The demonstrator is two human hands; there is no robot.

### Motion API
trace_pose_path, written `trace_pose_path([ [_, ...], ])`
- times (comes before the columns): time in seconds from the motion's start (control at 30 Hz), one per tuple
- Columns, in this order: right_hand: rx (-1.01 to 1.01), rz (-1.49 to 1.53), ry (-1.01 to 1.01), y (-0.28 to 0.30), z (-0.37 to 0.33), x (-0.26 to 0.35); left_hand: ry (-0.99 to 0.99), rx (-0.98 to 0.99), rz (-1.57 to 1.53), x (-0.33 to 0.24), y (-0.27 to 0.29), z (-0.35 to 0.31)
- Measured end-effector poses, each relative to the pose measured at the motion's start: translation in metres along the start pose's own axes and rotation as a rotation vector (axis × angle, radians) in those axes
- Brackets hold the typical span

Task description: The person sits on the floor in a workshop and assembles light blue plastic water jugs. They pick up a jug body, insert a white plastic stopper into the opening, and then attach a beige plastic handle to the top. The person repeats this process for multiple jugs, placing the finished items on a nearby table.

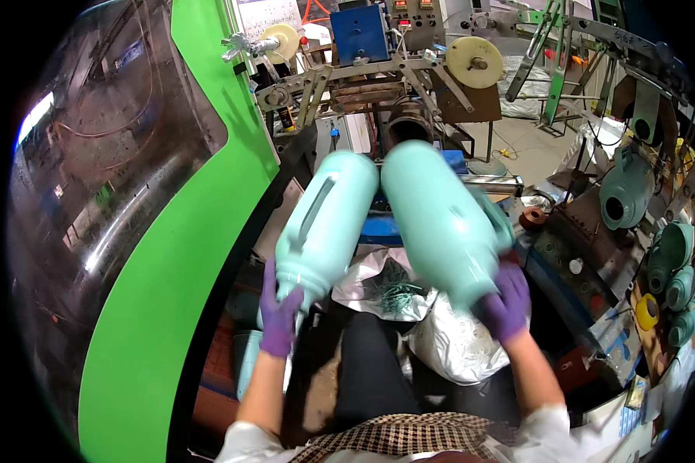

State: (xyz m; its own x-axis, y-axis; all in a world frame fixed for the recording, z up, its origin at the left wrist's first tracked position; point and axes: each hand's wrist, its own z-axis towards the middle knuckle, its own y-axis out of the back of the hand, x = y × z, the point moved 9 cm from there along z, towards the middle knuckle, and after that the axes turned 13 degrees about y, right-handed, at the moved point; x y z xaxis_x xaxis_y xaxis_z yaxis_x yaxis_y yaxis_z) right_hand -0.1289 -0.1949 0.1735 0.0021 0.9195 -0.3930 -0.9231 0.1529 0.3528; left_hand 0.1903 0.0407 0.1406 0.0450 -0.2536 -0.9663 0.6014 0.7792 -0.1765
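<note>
In each hand I hold a large mint-green plastic jug by its narrow neck, with the wide base tipped up and away from me. My left hand (279,312), in a purple glove, is closed round the neck of the left jug (340,220), whose long side handle faces up and left. The neck of the right jug (432,220) sits in my right hand (506,303), also gloved in purple. That jug's handle is on its right side, and it is blurred. The bases come close together in front of a machine. Part of my right fingers is hidden behind the jug.
A green machine panel (174,255) curves along the left. Ahead stands a metal machine with a yellowish disc (474,63). Below the jugs are a white sack (459,339) and green plastic scraps (396,292). More mint-green jugs (624,189) stand at the right, near a yellow tape roll (647,312).
</note>
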Motion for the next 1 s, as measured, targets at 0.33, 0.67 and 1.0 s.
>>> trace_pose_path([
  [0.33, -0.443, 0.562, -1.266, 0.115, -0.176, 0.067, -0.608, -0.013, 1.382, -0.038, -0.291, 0.184],
  [0.67, -0.232, 0.609, -1.111, 0.095, -0.136, 0.038, -0.696, 0.247, 1.899, -0.004, -0.36, 0.23],
  [1.0, -0.49, 1.156, -1.136, 0.075, -0.061, 0.035, -0.303, 1.737, 0.993, -0.047, -0.346, -0.118],
])
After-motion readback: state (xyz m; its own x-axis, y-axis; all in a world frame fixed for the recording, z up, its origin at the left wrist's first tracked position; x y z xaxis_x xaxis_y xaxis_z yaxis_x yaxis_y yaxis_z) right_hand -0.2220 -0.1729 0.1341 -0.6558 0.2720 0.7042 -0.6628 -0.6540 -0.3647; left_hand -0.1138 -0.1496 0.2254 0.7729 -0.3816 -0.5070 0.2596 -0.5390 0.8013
